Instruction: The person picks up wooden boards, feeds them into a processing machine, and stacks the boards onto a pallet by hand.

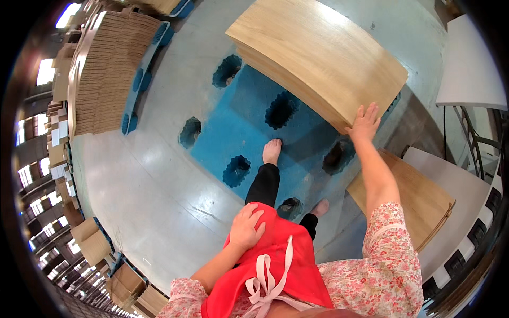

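Note:
A tall stack of wood-grain boards [318,53] rests on a blue plastic pallet [222,127]. My right hand [364,123] lies flat on the near right corner of its top board, fingers spread and nothing gripped. My left hand [246,227] rests on the red apron [286,238] over my raised thigh, its fingers extended and holding nothing. One bare foot [272,151] stands on the pallet beside the stack; the other foot [320,208] is lower, near the pallet's edge.
Holes with scalloped rims [236,170] open through the pallet. At right, several loose boards [408,196] lie on a grey surface [440,185], below a white table [469,63]. A large stack of brown cardboard [108,74] stands on another blue pallet [139,79] at left.

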### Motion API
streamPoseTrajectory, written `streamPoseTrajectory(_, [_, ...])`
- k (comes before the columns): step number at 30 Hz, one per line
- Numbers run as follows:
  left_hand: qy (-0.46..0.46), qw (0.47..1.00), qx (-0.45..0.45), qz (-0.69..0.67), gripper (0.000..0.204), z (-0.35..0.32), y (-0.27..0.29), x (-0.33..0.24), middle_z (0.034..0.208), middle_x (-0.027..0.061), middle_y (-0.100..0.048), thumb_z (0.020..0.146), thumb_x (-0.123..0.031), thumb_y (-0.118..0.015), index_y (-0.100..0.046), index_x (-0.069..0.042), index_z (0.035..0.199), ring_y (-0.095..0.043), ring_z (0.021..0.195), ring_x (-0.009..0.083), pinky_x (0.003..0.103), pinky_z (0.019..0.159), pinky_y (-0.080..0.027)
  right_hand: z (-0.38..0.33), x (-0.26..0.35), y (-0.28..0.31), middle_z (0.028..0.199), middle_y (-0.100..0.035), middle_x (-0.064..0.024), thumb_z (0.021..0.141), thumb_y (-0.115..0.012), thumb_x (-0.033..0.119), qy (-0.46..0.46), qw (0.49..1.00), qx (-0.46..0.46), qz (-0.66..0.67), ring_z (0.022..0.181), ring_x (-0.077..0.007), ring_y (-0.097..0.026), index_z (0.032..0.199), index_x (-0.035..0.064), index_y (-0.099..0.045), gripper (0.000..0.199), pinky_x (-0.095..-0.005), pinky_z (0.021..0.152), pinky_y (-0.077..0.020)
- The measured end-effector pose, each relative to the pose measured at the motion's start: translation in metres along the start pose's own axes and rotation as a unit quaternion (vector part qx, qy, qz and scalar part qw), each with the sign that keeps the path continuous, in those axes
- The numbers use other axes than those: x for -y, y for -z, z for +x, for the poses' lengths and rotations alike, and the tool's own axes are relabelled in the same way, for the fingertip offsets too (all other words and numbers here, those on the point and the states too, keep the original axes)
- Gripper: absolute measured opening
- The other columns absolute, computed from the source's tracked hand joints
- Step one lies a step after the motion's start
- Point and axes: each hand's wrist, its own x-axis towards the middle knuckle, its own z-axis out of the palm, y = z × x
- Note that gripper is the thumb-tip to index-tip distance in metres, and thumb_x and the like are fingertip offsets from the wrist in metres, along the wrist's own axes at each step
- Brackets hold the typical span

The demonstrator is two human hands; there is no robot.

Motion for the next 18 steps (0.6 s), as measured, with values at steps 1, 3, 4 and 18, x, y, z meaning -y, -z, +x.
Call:
streamPoseTrajectory(1, [-0.006,1.000,0.004,-0.002,0.036,0.003,0.002,0.000,0.124,0.0148,-0.051,0.076,-0.020,-0.066,-0.060,-0.008,0.110,-0.046,0.119,0.0352,0.043,0.098,-0.040,0.006,0.007,-0.047,0.150,-0.014,-0.0227,0.090,-0.051,0.025,-0.024,0.995,-0.088,-0.025,0.140,-0.0352,-0.015,0.139,0.0182,-0.038,0.051,-0.0504,0.108,-0.0237])
streamPoseTrajectory(3, [-0.002,1.000,0.004,0.000,0.038,0.008,0.007,-0.002,0.123,0.0146,-0.052,0.075,-0.020,-0.067,-0.060,-0.008,0.110,-0.047,0.117,0.0349,0.043,0.097,-0.040,-0.013,0.024,-0.081,0.149,-0.016,-0.0236,0.090,-0.048,0.020,-0.027,0.991,-0.132,0.015,0.139,-0.0362,-0.018,0.136,0.0186,-0.042,0.046,-0.0514,0.107,-0.0255])
streamPoseTrajectory(4, [-0.005,1.000,-0.001,0.001,0.038,0.010,0.009,-0.002,0.123,0.0146,-0.052,0.075,-0.020,-0.067,-0.060,-0.008,0.110,-0.047,0.117,0.0349,0.043,0.097,-0.040,-0.028,0.033,-0.088,0.148,-0.018,-0.0244,0.091,-0.045,0.014,-0.027,0.982,-0.176,0.059,0.137,-0.0373,-0.021,0.133,0.0190,-0.045,0.043,-0.0523,0.105,-0.0274])
streamPoseTrajectory(18, [0.188,0.713,0.096,-0.669,0.042,0.127,-0.043,-0.102,0.117,0.0098,-0.055,0.091,-0.020,-0.057,-0.042,-0.004,0.126,-0.057,0.104,0.0187,0.036,0.086,-0.049,-0.268,-0.004,0.017,0.144,-0.025,-0.0265,0.069,-0.072,0.019,0.107,0.959,-0.049,0.256,0.132,-0.0443,-0.027,0.130,0.0118,-0.046,0.066,-0.0528,0.105,-0.0272])
